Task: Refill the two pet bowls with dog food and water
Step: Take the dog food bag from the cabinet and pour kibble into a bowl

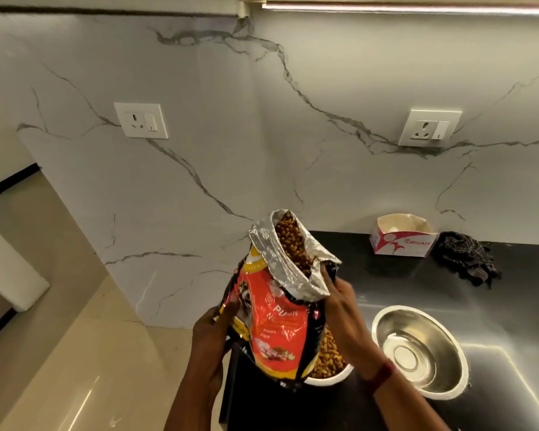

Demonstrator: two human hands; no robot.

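1. An orange-red dog food bag point(274, 321) with black edges is being held upright above the left end of the counter, in front of the white bowl point(330, 379) and hiding part of it.
2. The bag mouth is being kept open; the silver foil lining is folded outward and brown kibble point(290, 241) is showing inside, up to the top.
3. The bag's lower left side is being gripped by the left hand point(210, 334), fingers curled round it.
4. The bag's upper right edge, just under the foil lip, is being pinched by the right hand point(339, 303); a dark red band point(381, 376) is being worn on that wrist.
5. The white bowl is seen heaped with kibble.
6. A steel bowl point(433, 325) is sitting just right of the white bowl, its shiny inside showing.
7. Both bowls are being carried by a glossy black countertop point(511, 321).
8. Behind it, a white grey-veined marble wall point(231, 119) with two white sockets point(141, 120) point(430, 128) is being lit by a light strip point(417, 7); beige floor tiles point(59, 306) are at left.
9. A torn cardboard box point(402, 242) and a dark checked cloth point(467, 259) are lying by the wall.
10. Writing: "ORIGAMI" on the box; "Protein" and "Fibre" on the bag; the bag's larger letters are creased and only partly readable.
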